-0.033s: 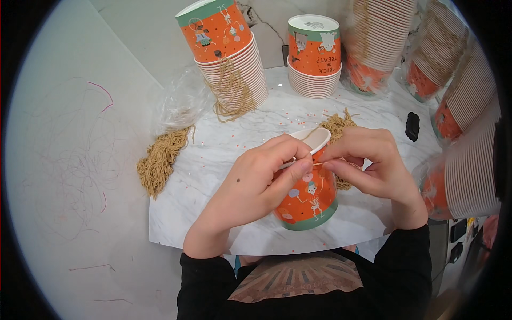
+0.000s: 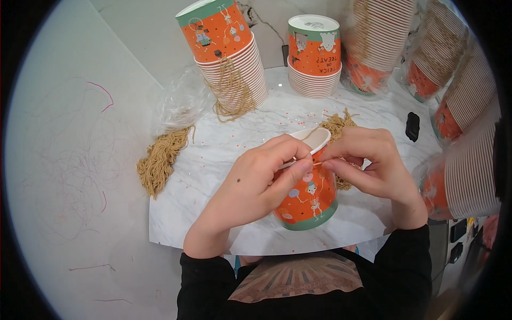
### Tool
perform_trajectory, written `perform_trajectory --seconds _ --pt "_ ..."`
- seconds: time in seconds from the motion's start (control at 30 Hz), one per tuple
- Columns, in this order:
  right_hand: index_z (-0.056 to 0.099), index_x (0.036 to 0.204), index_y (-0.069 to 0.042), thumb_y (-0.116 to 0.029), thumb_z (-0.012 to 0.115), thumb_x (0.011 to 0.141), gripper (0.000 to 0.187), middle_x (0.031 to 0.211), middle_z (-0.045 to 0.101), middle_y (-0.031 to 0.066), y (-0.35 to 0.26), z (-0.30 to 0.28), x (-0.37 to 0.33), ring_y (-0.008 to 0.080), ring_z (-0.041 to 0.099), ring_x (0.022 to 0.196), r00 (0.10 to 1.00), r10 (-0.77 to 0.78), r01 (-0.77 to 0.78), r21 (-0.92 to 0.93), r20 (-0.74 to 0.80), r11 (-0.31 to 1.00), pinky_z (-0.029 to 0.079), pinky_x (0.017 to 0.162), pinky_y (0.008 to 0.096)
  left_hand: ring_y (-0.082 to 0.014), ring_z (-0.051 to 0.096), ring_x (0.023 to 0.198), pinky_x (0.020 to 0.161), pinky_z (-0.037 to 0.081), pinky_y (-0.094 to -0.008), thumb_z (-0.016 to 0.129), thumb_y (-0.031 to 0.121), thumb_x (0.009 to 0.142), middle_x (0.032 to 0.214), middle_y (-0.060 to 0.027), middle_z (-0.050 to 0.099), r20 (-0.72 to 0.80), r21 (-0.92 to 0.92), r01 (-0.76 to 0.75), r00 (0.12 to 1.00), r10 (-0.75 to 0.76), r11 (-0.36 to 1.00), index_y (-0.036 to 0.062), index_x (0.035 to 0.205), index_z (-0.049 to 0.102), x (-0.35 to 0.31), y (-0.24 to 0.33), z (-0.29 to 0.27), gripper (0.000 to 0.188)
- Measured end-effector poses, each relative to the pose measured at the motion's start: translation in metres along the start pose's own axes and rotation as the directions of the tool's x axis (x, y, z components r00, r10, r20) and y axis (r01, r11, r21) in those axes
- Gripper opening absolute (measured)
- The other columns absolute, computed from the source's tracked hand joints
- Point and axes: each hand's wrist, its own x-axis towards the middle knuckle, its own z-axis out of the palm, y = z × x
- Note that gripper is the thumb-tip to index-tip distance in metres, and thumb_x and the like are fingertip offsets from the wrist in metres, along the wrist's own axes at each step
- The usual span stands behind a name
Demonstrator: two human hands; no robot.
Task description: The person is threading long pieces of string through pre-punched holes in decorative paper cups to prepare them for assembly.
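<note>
An orange paper bucket with a green base band and a skeleton print stands before me, tilted, its white rim upward. My left hand is closed at the rim, thumb outside against the bucket's upper wall. A thin tan cord runs between the two hands across the front of the wall, pinched by the thumb and forefinger of my right hand. More cord shows in the bucket's mouth. The left fingertips are partly hidden behind the thumb. Just behind the right hand lies a tan cord bundle.
Upside-down bucket stacks stand at the back left and back middle, the left one draped with cord. Bagged stacks line the right side. A cord hank in clear plastic lies left; a small black object lies right.
</note>
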Motion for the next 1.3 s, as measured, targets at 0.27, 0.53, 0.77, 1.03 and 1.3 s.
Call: perform_trajectory --seconds 0.27,0.53,0.77,1.03,1.3 --pt "0.069 0.095 -0.003 -0.005 0.074 0.085 0.011 0.072 0.061 0.0051 -0.002 -0.001 -0.001 0.0154 0.057 0.057 0.995 0.103 -0.103 -0.062 0.006 0.993 0.043 0.054 0.0282 -0.0095 0.061 0.091 0.079 0.052 -0.0245 0.055 0.008 0.104 0.100 -0.0069 0.064 -0.001 0.047 -0.045 0.999 0.045 0.998 -0.0023 0.098 0.060 0.001 -0.003 -0.001 0.013" --pt "0.067 0.091 -0.004 -0.003 0.074 0.082 0.011 0.086 0.062 0.0059 0.005 0.002 0.002 0.0184 0.057 0.070 0.997 -0.056 0.053 -0.040 -0.052 0.998 0.046 0.062 0.0285 -0.0101 0.062 0.091 0.079 0.052 -0.0250 0.056 0.007 0.104 0.101 -0.0072 0.064 0.008 0.072 -0.040 0.999 0.040 0.997 -0.0022 0.097 0.060 -0.001 0.002 -0.002 0.012" --pt "0.067 0.088 -0.007 -0.005 0.076 0.077 0.014 0.105 0.062 0.0055 0.006 0.000 0.005 0.0234 0.057 0.098 0.988 -0.142 0.133 -0.128 -0.068 0.983 0.046 0.085 0.0346 -0.0117 0.061 0.093 0.083 0.050 -0.0258 0.056 0.007 0.103 0.100 -0.0075 0.066 0.019 0.084 -0.045 0.999 0.044 0.995 -0.0016 0.097 0.060 0.000 0.001 -0.002 0.011" --pt "0.068 0.090 -0.006 -0.005 0.075 0.081 0.011 0.093 0.065 0.0046 0.014 -0.001 0.004 0.0249 0.059 0.095 0.993 -0.118 0.119 0.025 -0.023 0.993 0.045 0.086 0.0349 -0.0133 0.060 0.094 0.084 0.049 -0.0266 0.056 0.007 0.103 0.097 -0.0077 0.066 0.018 0.060 -0.050 0.999 0.049 0.997 -0.0009 0.096 0.061 0.000 0.003 -0.001 0.011" --pt "0.070 0.088 -0.004 -0.004 0.075 0.082 0.008 0.088 0.069 0.0036 0.019 -0.003 0.005 0.0220 0.062 0.086 0.996 -0.086 0.088 0.109 -0.018 0.990 0.045 0.093 0.0385 -0.0149 0.061 0.097 0.087 0.048 -0.0273 0.057 0.007 0.102 0.096 -0.0074 0.066 0.027 0.068 -0.085 0.996 0.083 0.994 0.0000 0.095 0.062 0.000 0.000 0.000 0.011"
